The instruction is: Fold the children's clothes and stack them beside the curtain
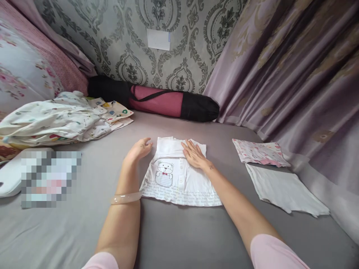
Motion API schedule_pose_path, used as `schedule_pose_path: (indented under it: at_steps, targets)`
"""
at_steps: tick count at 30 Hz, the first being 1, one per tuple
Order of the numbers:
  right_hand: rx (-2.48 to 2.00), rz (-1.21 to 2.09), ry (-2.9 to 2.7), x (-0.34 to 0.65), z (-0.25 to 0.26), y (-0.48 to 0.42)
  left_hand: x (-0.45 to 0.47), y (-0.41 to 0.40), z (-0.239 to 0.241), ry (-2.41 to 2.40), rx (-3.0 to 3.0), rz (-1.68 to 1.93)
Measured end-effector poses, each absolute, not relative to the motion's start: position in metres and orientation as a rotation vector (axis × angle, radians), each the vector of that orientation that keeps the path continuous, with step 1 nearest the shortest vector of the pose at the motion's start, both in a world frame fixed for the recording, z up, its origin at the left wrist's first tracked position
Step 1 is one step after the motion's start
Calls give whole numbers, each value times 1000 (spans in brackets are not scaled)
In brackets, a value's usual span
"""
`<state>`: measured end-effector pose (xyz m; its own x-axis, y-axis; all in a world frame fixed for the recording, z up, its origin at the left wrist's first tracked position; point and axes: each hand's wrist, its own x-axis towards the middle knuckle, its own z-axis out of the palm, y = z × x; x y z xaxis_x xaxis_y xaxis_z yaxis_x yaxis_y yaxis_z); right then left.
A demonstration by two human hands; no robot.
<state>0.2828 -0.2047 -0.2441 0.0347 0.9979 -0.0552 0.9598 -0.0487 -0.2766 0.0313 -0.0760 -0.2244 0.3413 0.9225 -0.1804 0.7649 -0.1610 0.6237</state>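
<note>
A small white buttoned shirt [168, 192] with a printed bear on one side lies on the grey sheet in front of me. Its upper part is folded down over the front, and small lettering runs along the hem. My right hand [194, 154] rests flat on the folded upper part, fingers stretched out. Just off the shirt's left edge is my left hand [141, 148], its fingers loosely apart with nothing in them. A pale bangle [126, 198] circles my left forearm.
Folded pink-patterned clothing [260, 151] and a white garment [283, 186] lie to the right by the curtain [252, 74]. Crumpled printed clothes [61, 117] are at left, above a white object [14, 179] and a blurred-out item [52, 181]. A black-and-pink bag [157, 101] lies along the wall.
</note>
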Motion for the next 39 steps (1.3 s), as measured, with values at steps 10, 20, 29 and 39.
schedule_pose_path:
  at_steps: [10,20,29,39]
  targets:
    - [-2248,486,-2052,280,-237,-197,30,-75,-224,1480,1951,316]
    - [-2034,330,-2188,235,-239,-168,30,-74,-229,1498,1942,364]
    - [-2053,418,-2164,233,-248,-163,31,-71,-231,1488,1953,347]
    - [-2037,282,-2168,194,-237,-139,30,-69,-234,1479,1938,393]
